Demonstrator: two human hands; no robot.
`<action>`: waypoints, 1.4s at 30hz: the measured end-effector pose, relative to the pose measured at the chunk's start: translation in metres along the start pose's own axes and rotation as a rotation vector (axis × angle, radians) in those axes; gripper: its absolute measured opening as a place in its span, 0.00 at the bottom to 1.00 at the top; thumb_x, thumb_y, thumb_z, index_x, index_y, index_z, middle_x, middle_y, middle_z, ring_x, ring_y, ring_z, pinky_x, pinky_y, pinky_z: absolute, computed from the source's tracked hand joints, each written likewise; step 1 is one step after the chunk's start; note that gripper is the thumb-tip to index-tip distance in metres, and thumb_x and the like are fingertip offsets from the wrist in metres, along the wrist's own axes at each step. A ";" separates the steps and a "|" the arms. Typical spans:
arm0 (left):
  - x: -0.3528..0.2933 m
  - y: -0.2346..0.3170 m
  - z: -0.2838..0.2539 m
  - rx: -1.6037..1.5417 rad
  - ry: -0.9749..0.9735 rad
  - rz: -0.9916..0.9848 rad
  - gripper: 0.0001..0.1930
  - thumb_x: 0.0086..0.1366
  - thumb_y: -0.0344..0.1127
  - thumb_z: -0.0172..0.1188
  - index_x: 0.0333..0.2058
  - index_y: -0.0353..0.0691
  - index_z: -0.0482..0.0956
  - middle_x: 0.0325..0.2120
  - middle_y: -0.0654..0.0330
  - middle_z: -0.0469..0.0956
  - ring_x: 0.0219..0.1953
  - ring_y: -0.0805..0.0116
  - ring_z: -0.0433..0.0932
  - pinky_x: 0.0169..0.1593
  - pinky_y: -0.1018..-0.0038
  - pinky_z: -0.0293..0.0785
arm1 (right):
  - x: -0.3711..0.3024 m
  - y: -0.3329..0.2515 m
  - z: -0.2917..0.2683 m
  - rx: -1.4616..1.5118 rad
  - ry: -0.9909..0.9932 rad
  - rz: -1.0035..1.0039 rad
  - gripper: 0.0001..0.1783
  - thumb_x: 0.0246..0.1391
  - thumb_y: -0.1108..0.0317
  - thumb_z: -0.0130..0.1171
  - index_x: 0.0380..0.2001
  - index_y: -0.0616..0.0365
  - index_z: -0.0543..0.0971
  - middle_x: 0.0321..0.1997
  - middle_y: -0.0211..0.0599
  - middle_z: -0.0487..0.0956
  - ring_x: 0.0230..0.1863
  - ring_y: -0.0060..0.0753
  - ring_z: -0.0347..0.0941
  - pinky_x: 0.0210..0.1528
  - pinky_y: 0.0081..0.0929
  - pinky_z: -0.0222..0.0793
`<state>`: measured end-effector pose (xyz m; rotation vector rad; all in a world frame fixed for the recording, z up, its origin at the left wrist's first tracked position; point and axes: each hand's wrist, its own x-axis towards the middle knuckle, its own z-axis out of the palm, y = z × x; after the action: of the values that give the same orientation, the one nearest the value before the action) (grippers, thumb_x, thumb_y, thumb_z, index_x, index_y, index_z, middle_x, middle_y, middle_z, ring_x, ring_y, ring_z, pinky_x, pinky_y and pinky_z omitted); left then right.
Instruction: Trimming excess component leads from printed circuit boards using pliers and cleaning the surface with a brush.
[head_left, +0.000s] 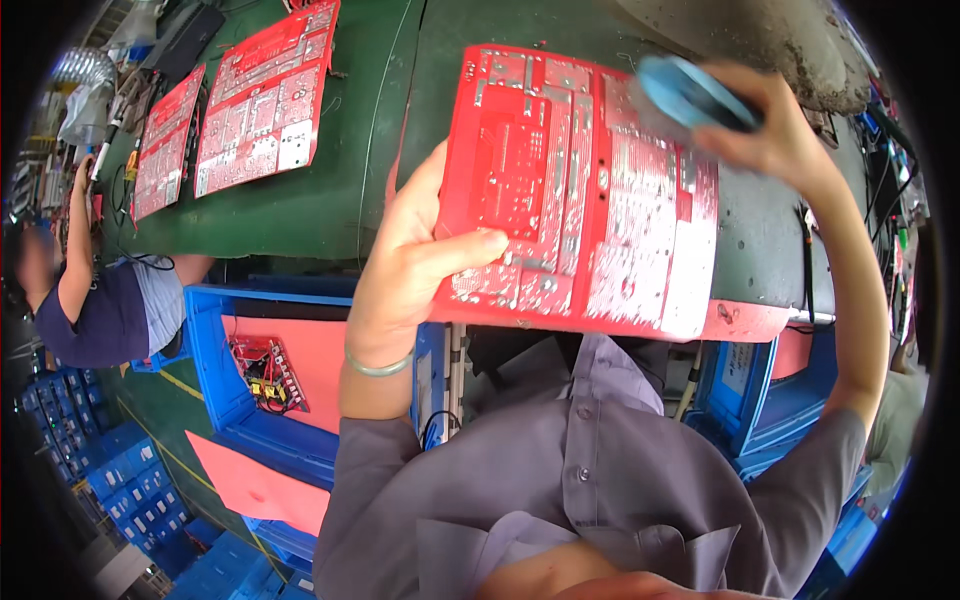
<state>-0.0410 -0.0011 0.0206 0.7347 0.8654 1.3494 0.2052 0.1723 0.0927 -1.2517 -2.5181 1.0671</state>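
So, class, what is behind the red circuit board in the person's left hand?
Past the red circuit board, the green table and a pink strip show. The left hand grips the board, thumb in front; its other fingers and the board's back are covered.

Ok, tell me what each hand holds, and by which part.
Left hand: red circuit board, by its left edge, thumb on its face. Right hand: blurred blue oval object, apparently by its right end.
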 end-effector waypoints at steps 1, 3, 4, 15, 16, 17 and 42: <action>-0.001 0.003 -0.004 0.004 -0.002 0.004 0.38 0.48 0.16 0.56 0.59 0.30 0.54 0.52 0.56 0.67 0.52 0.72 0.67 0.55 0.76 0.62 | -0.014 0.023 -0.004 0.008 0.020 -0.096 0.31 0.35 0.60 0.68 0.43 0.67 0.74 0.37 0.36 0.76 0.39 0.25 0.70 0.45 0.24 0.66; -0.004 0.004 -0.013 -0.014 -0.107 -0.007 0.38 0.47 0.18 0.57 0.59 0.30 0.53 0.53 0.57 0.66 0.53 0.72 0.66 0.56 0.75 0.60 | -0.039 0.032 -0.003 -0.059 0.037 -0.181 0.31 0.33 0.62 0.68 0.43 0.67 0.74 0.38 0.37 0.76 0.41 0.25 0.70 0.48 0.26 0.64; -0.005 0.006 -0.014 0.004 -0.106 -0.031 0.40 0.46 0.19 0.58 0.59 0.29 0.52 0.53 0.56 0.66 0.54 0.71 0.66 0.57 0.75 0.58 | -0.041 0.029 -0.003 -0.087 0.061 -0.158 0.30 0.33 0.63 0.67 0.43 0.67 0.74 0.38 0.37 0.77 0.41 0.25 0.71 0.48 0.25 0.64; -0.001 0.001 -0.002 0.050 0.000 -0.004 0.38 0.43 0.19 0.58 0.57 0.28 0.56 0.49 0.53 0.69 0.51 0.67 0.69 0.56 0.74 0.61 | 0.085 -0.079 0.050 -0.171 0.058 -0.458 0.27 0.36 0.52 0.63 0.34 0.66 0.78 0.30 0.54 0.78 0.35 0.50 0.75 0.39 0.37 0.70; -0.002 0.000 -0.002 0.051 0.008 0.002 0.37 0.44 0.19 0.57 0.56 0.28 0.57 0.49 0.52 0.70 0.50 0.66 0.70 0.55 0.74 0.62 | 0.071 -0.071 0.043 -0.135 0.043 -0.386 0.26 0.36 0.53 0.63 0.34 0.66 0.78 0.30 0.53 0.78 0.34 0.47 0.76 0.38 0.35 0.70; -0.001 -0.001 -0.001 0.060 -0.012 0.002 0.36 0.44 0.20 0.56 0.56 0.27 0.56 0.48 0.52 0.70 0.50 0.66 0.71 0.54 0.73 0.64 | 0.055 -0.055 0.035 -0.099 0.022 -0.319 0.26 0.37 0.54 0.64 0.34 0.66 0.77 0.30 0.52 0.78 0.33 0.44 0.76 0.38 0.34 0.71; -0.005 0.000 0.001 0.064 0.017 0.004 0.38 0.45 0.20 0.56 0.58 0.26 0.53 0.49 0.49 0.69 0.49 0.64 0.72 0.54 0.71 0.66 | -0.072 -0.017 0.063 -0.134 0.094 -0.674 0.25 0.31 0.68 0.68 0.39 0.59 0.77 0.18 0.36 0.75 0.18 0.40 0.72 0.22 0.30 0.68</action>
<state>-0.0399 -0.0058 0.0215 0.7753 0.9245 1.3384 0.2151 0.0785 0.0696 -0.3796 -2.6485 0.6656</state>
